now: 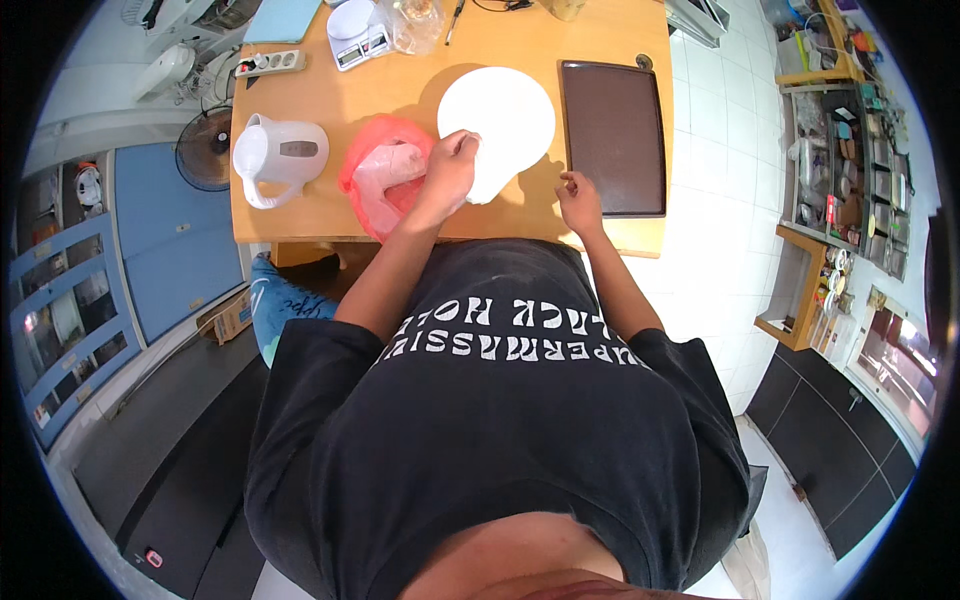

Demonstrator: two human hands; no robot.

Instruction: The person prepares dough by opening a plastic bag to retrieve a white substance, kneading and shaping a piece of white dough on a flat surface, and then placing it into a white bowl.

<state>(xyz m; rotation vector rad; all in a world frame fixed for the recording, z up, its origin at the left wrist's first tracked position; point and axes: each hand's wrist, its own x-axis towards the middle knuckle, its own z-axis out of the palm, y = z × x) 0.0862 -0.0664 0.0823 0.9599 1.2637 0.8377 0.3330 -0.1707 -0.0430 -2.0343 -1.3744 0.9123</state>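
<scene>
"Board (pixel 505 110), white and paddle-shaped: where is it placed?"

"It is seen over the middle of the table (pixel 620 35), between the pink bag (pixel 402 196) and the dark tray (pixel 617 130), with its handle turned to the person."

"And how is it gripped?"

"At the left side, near the handle, the fingers of the left hand (pixel 452 172) are drawn narrowly together. Whether the rim is really pinched cannot be told. The right hand (pixel 582 205) is held loosely half-bent beside the tray; nothing is seen in it."

"What could be spoiled, then?"

"The board might be tipped or swung, because only one side is attended and the other is left unsupported. The bag could also be dragged, since the left wrist is held close beside its open mouth."

"And the tray?"

"It could be knocked by the right hand, if that were moved carelessly; whether they are touching cannot be judged."
</scene>
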